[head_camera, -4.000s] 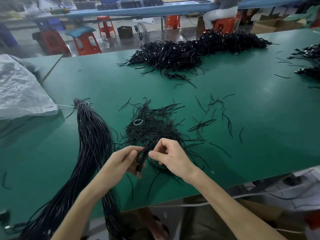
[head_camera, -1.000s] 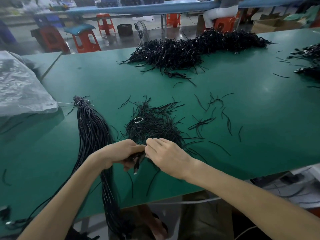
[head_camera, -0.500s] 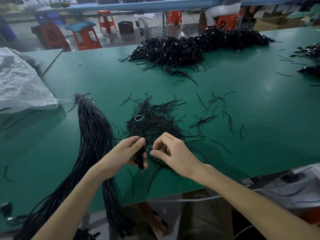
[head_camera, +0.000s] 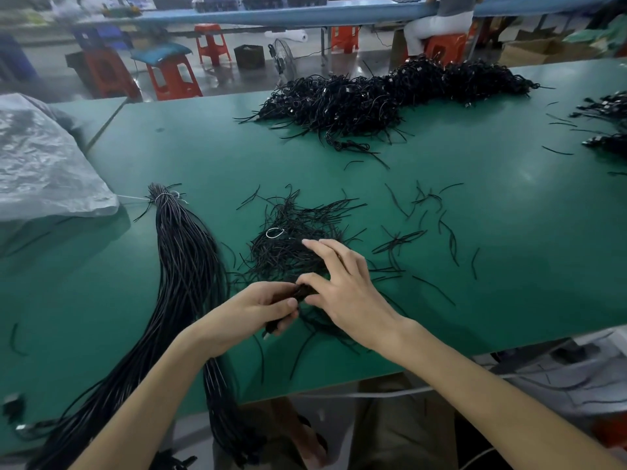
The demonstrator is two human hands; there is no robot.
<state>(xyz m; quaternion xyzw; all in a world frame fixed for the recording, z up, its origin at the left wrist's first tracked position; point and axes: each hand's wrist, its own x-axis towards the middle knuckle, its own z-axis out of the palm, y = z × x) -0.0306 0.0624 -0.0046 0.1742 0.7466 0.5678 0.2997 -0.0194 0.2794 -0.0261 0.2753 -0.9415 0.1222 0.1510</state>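
Well to the left of your fingers lies a crumpled clear plastic bag [head_camera: 44, 164]. Nearer, just beside your left wrist, the long cable bundle [head_camera: 185, 259] runs off the near edge of the green table [head_camera: 509, 273], and its lower end is cut off by the frame. Your left hand [head_camera: 249, 312] grips the folded black cable [head_camera: 300, 292], with the fingers curled round it, the thumb laid along the top and one tip poking out below the palm. Your right hand [head_camera: 351, 295] pinches the cable's other end, thumb on top and a finger curled beneath. Its remaining fingers [head_camera: 327, 254] stretch out straight and apart over the pile of short black ties [head_camera: 285, 252] just beyond. A small white ring [head_camera: 274, 233] sits on that pile, past your fingertips. To the right of your right hand, loose ties [head_camera: 400, 240] lie scattered. Both grips hide most of the folded cable, so its number of turns cannot be made out.
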